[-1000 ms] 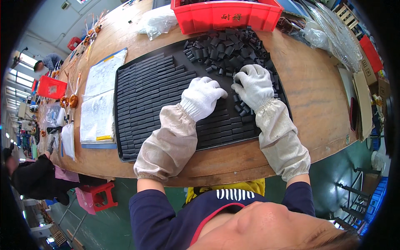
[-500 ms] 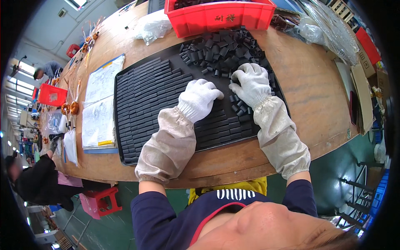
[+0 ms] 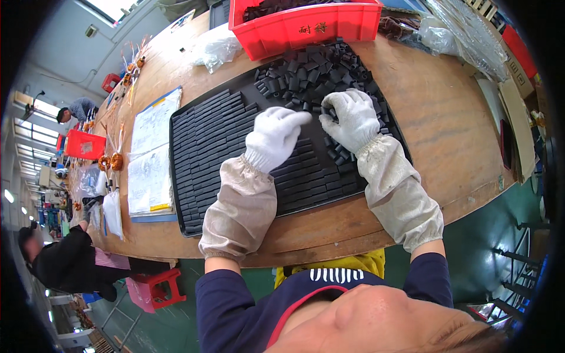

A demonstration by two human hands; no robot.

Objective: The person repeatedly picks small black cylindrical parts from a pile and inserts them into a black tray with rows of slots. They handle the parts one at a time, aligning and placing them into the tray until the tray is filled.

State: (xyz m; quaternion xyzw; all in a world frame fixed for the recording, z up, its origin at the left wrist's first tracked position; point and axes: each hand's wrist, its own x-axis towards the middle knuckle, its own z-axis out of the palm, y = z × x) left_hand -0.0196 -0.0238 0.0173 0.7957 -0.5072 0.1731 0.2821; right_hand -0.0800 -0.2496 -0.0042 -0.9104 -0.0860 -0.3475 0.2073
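Both my hands wear white knit gloves over a shallow black tray [image 3: 203,101]. Above the edge of the laid rows, my left hand [image 3: 274,139] has its fingers pressed together, tips pointing right; whatever they hold is hidden. My right hand [image 3: 354,120] curls at the near side of a loose heap of short black tubes [image 3: 312,73]. Something dark shows between its thumb and forefinger, too small to name. Rows of black tubes [image 3: 206,153] lie end to end across the tray's left and near parts. More loose tubes [image 3: 340,154] lie under my right wrist.
Behind the tray stands a red bin [image 3: 306,32] holding black pieces. Open paper sheets [image 3: 150,159] lie left, beside a clear plastic bag [image 3: 215,50]. Copper coils [image 3: 116,161] and a red box [image 3: 85,145] sit farther left, near a seated person [image 3: 65,262]. Plastic wrap [image 3: 471,44] lies far right.
My left hand has lifted slightly, its fingertips now straighter and pointing right. My right hand has shifted a little left. The whole view has moved slightly.
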